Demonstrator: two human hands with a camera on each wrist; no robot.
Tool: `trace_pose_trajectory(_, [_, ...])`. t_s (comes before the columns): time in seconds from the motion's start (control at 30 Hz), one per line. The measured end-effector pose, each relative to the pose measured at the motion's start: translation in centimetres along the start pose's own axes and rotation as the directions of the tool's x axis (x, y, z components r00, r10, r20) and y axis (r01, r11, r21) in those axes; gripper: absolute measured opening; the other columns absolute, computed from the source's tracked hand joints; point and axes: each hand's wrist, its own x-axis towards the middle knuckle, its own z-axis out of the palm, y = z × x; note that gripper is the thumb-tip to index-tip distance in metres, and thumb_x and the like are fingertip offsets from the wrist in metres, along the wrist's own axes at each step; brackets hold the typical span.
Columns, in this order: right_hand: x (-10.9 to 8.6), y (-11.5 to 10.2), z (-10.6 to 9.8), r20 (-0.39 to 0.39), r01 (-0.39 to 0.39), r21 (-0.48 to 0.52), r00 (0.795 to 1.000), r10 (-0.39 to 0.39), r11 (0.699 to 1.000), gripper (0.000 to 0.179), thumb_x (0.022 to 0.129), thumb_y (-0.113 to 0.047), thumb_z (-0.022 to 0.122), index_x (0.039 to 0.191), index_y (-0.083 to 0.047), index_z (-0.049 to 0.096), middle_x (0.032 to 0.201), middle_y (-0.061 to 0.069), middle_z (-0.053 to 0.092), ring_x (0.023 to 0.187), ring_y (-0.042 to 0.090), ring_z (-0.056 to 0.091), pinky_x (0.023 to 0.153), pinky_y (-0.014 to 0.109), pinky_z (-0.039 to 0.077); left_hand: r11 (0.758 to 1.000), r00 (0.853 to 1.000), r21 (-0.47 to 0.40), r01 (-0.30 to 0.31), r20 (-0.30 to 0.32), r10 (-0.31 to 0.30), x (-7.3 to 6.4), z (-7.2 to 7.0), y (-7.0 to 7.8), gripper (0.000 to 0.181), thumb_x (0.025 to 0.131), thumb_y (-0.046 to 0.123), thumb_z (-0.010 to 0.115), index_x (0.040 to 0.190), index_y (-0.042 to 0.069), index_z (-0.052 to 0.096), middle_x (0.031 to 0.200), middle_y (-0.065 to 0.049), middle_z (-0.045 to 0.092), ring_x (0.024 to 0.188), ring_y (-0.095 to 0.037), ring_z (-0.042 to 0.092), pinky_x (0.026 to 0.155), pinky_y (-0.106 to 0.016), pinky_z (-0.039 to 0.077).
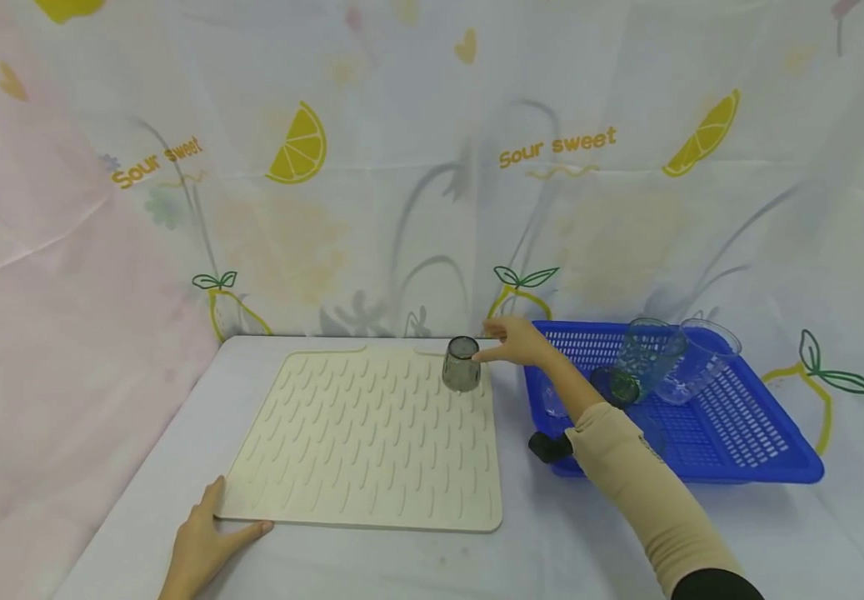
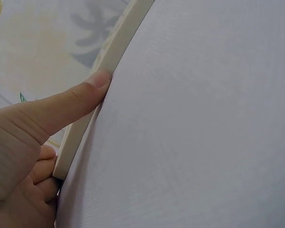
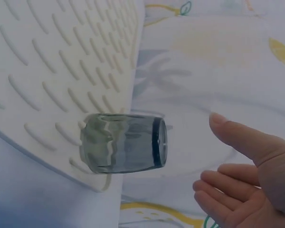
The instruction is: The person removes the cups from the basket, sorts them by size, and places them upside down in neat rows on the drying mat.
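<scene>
A grey tinted glass [image 1: 461, 365] stands upside down on the far right corner of a cream ridged mat [image 1: 372, 442]. Its thick dark base faces up, clear in the right wrist view, where the glass [image 3: 126, 143] lies sideways across the picture. Just right of it is my right hand [image 1: 514, 340], thumb and fingers spread, with a gap between hand and glass in the right wrist view. At the mat's near left corner rests my left hand [image 1: 202, 537]. Its thumb [image 2: 80, 102] presses the front edge while the other fingers lie along the left side.
A blue plastic basket [image 1: 761, 417] stands at the right, partly behind the right forearm. Inside it are several glasses, among them a clear tumbler [image 1: 701, 358] and a dark green glass [image 1: 615, 386]. A printed cloth [image 1: 402, 208] hangs behind the white table [image 1: 402, 567].
</scene>
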Motion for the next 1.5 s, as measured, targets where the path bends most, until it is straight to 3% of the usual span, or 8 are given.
trace_pose_trajectory(0.4, [-3.3, -0.6, -0.7, -0.014, 0.012, 0.087, 1.000, -0.011, 0.996, 0.070, 0.084, -0.020, 0.072, 0.137, 0.010, 0.038, 0.138, 0.028, 0.043, 0.128, 0.041, 0.042, 0.105, 0.045, 0.040, 1.000, 1.000, -0.002, 0.012, 0.002, -0.012, 0.0, 0.0, 0.0, 0.115, 0.069, 0.040, 0.081, 0.140, -0.019, 0.013, 0.137, -0.046, 0.023, 0.122, -0.063, 0.026, 0.101, -0.068, 0.027])
trace_pose_trajectory(0.77, [-7.0, 0.0, -0.8, -0.038, 0.033, 0.109, 0.999, -0.029, 0.993, 0.068, 0.083, -0.022, 0.073, 0.134, 0.010, 0.043, 0.134, 0.028, 0.048, 0.124, 0.041, 0.047, 0.102, 0.048, 0.042, 0.998, 0.998, -0.029, 0.059, 0.030, -0.058, 0.5, -0.1, -0.4, 0.119, 0.068, 0.040, 0.082, 0.142, -0.017, 0.009, 0.141, -0.043, 0.015, 0.126, -0.065, 0.013, 0.105, -0.070, 0.015])
trace_pose_trajectory(1.03, [-9.8, 0.7, -0.8, -0.115, 0.022, 0.095, 0.993, -0.011, 0.995, 0.066, 0.082, -0.021, 0.074, 0.131, 0.014, 0.045, 0.132, 0.031, 0.049, 0.120, 0.044, 0.049, 0.100, 0.049, 0.044, 0.995, 0.995, -0.040, 0.092, 0.041, -0.090, 0.6, 0.0, -0.3, 0.120, 0.067, 0.041, 0.082, 0.142, -0.016, 0.008, 0.142, -0.042, 0.010, 0.127, -0.064, 0.010, 0.105, -0.069, 0.013])
trace_pose_trajectory(1.2, [-11.6, 1.4, -0.8, -0.190, 0.001, 0.078, 0.982, 0.014, 0.997, 0.064, 0.082, -0.020, 0.074, 0.130, 0.013, 0.047, 0.130, 0.030, 0.050, 0.120, 0.043, 0.050, 0.099, 0.049, 0.045, 0.994, 0.994, -0.033, 0.101, 0.053, -0.099, 0.5, 0.0, -0.4, 0.119, 0.068, 0.042, 0.081, 0.143, -0.015, 0.008, 0.142, -0.042, 0.011, 0.126, -0.065, 0.011, 0.105, -0.070, 0.013])
trace_pose_trajectory(1.5, [-14.8, 3.0, -1.6, -0.305, -0.081, 0.137, 0.945, 0.119, 0.987, 0.065, 0.084, -0.022, 0.073, 0.134, 0.008, 0.044, 0.134, 0.028, 0.049, 0.123, 0.044, 0.047, 0.099, 0.052, 0.044, 0.997, 0.996, -0.025, 0.078, 0.036, -0.077, 0.5, 0.1, -0.4, 0.115, 0.070, 0.040, 0.081, 0.142, -0.016, 0.011, 0.141, -0.044, 0.014, 0.124, -0.066, 0.014, 0.103, -0.071, 0.016])
